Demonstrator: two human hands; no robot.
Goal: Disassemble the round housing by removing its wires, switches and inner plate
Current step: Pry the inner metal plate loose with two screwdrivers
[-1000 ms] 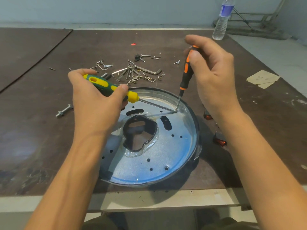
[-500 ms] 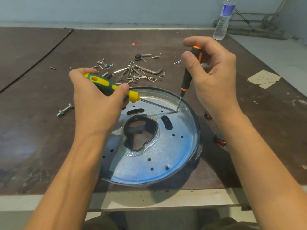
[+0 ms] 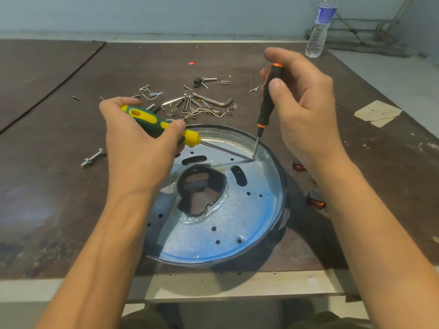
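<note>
Levering inner plate (image 3: 225, 224) at its 1 o'clock | left hand (image 3: 140, 148) gripping yellow screwdriver (image 3: 152, 121), right hand (image 3: 306, 103) pinching orange screwdriver (image 3: 268, 100) | round housing (image 3: 285, 210) lying at 6 o'clock of surface (image 3: 71, 186) | plate likely thin, stiff, slick: lift by rim.

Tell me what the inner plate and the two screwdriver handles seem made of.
Inner plate: probably galvanised sheet steel, shiny, speckled, mirroring blue light. Green-and-yellow screwdriver handle: moulded plastic, perhaps rubber-coated, matt. Black-and-orange screwdriver handle: plastic likely, faint sheen.
</note>
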